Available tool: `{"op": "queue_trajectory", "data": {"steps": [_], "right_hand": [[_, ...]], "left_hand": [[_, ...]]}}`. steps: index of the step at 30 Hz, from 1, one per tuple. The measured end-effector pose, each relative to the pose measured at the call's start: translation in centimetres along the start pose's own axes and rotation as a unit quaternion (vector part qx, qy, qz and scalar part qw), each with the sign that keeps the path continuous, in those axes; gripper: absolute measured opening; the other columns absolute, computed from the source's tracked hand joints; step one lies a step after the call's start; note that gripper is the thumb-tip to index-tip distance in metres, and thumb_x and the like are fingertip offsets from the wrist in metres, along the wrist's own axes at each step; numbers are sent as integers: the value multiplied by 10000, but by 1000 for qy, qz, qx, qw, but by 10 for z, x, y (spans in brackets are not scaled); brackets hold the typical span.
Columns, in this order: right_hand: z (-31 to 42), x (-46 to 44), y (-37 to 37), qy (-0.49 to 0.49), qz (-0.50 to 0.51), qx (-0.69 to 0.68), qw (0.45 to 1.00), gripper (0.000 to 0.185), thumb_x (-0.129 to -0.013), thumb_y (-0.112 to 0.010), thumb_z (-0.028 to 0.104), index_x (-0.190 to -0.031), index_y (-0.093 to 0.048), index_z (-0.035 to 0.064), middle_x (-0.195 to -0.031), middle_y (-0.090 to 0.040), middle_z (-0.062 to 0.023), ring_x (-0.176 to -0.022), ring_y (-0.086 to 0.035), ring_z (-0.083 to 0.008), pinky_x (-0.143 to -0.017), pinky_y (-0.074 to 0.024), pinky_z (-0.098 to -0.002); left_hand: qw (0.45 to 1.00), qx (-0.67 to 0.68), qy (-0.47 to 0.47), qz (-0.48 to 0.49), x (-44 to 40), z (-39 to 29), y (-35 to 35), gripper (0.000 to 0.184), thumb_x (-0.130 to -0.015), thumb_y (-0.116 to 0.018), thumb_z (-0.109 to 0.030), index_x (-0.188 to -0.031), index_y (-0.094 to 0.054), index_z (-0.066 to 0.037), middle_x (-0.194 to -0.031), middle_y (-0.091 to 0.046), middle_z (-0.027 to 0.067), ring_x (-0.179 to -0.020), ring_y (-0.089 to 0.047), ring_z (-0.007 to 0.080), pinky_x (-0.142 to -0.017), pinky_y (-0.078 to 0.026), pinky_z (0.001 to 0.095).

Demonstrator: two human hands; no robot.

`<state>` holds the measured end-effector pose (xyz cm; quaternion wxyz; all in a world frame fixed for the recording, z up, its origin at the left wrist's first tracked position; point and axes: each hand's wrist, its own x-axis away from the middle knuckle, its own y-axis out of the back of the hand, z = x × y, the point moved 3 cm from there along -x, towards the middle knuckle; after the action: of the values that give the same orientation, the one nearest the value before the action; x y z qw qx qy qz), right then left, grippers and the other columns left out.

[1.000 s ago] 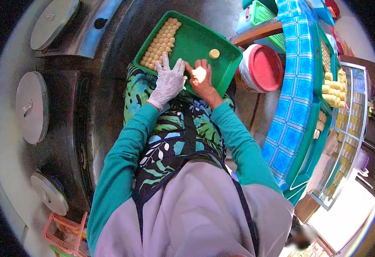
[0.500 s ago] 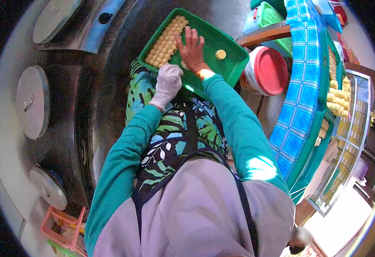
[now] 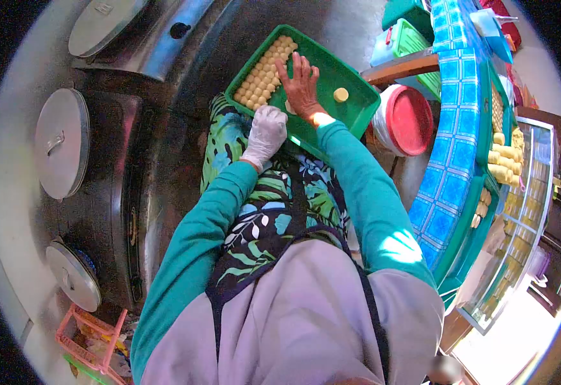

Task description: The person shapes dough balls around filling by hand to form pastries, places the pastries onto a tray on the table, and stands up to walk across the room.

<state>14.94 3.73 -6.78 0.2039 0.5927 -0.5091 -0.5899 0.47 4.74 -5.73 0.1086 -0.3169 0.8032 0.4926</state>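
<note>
A green tray (image 3: 351, 70) rests tilted across the lap. Rows of small pale dough balls (image 3: 264, 76) fill its left side. One round pale piece (image 3: 340, 95) lies alone toward the right. My right hand (image 3: 301, 86), bare, has its fingers spread over the tray beside the right edge of the rows. My gloved left hand (image 3: 267, 131) is closed at the near edge of the tray, below the rows; whatever it may hold is hidden. Another pale piece shows partly beside my right hand's palm.
Round metal lids (image 3: 63, 144) stand at the left. A red-lidded bucket (image 3: 408, 120) is right of the tray. Beyond it is a table with a blue checked cloth (image 3: 444, 160) and yellow rolls (image 3: 505, 163). A pink basket (image 3: 88, 340) sits lower left; a person's blurred head is lower right.
My right hand has moved up and left over the tray, toward the rows, with fingers spread. My left hand has gone from spread to closed. The view has shifted slightly.
</note>
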Motion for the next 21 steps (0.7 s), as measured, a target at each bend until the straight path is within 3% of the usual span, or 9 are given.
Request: {"op": "queue_trajectory", "data": {"steps": [9, 10, 12, 14, 15, 17, 18, 19, 21], "right_hand": [[17, -3, -5, 12, 42, -10, 999, 641, -866, -466, 113, -1464, -271, 238, -1392, -373, -251, -1245, -391, -382, -923, -323, -576], [14, -3, -2, 13, 18, -22, 1000, 614, -806, -520, 90, -1392, -414, 240, -1351, -421, -224, -1229, -403, -383, -928, -320, -566], [1, 1, 6, -36, -11, -79, 996, 583, -754, -553, 83, -1314, -501, 235, -1333, -436, -208, -1219, -406, -385, -939, -311, -559], [-14, 12, 28, -135, -15, -147, 980, 508, -612, -618, 76, -1096, -673, 220, -1286, -470, -175, -1208, -393, -401, -960, -285, -546], [-20, 25, 34, -137, -14, -147, 979, 508, -612, -618, 76, -1096, -673, 220, -1286, -470, -175, -1208, -393, -401, -960, -285, -546], [-25, 50, 41, -90, 83, -181, 976, 477, -625, -621, 93, -1079, -684, 224, -1285, -471, -182, -1231, -353, -419, -967, -278, -544], [-23, 57, 42, -79, 94, -161, 979, 482, -695, -546, 37, -1091, -686, 273, -1322, -452, -186, -1256, -329, -414, -965, -275, -553], [-20, 66, 41, -55, 143, -97, 983, 549, -699, -541, 36, -1174, -643, 291, -1382, -382, -214, -1292, -284, -425, -996, -245, -567], [-25, 72, 34, -70, 214, -168, 960, 530, -772, -484, 181, -1282, -558, 306, -1447, -276, -267, -1380, -130, -460, -1068, -21, -652]], "left_hand": [[1000, -3, 10, 1, -2, 1, -1, 36, -697, -584, -50, -726, -600, -63, -795, -618, 106, -884, -588, 278, -880, -438, 412], [1000, 12, -3, -7, -1, 2, -2, 63, -691, -589, -48, -753, -597, -60, -811, -615, 107, -881, -585, 284, -879, -439, 411], [1000, 24, -7, -12, 6, 7, -3, 94, -685, -594, -46, -779, -594, -57, -826, -612, 108, -878, -582, 289, -878, -440, 410], [996, 75, 30, 46, 8, 15, -9, 282, -733, -607, -122, -1001, -615, -38, -1052, -616, 145, -1081, -532, 370, -974, -384, 489], [995, 76, 30, 49, 1, 8, -1, 282, -733, -607, -122, -1001, -615, -38, -1052, -616, 145, -1081, -532, 370, -974, -384, 489], [982, -163, 6, 93, -13, -12, 7, 484, -833, -563, -234, -1283, -518, -62, -1338, -512, 111, -1284, -353, 463, -1042, -246, 612], [961, -186, 14, 204, -15, -12, 2, 614, -892, -526, -348, -1423, -371, -82, -1467, -381, 66, -1354, -165, 536, -1054, -97, 688], [961, -184, 7, 205, -18, -13, 0, 614, -892, -526, -348, -1423, -371, -82, -1467, -381, 66, -1354, -165, 536, -1054, -97, 688], [951, -183, 10, 249, -16, -9, -10, 632, -902, -497, -431, -1422, -382, -91, -1464, -384, 65, -1358, -159, 531, -1063, -66, 686]]}}
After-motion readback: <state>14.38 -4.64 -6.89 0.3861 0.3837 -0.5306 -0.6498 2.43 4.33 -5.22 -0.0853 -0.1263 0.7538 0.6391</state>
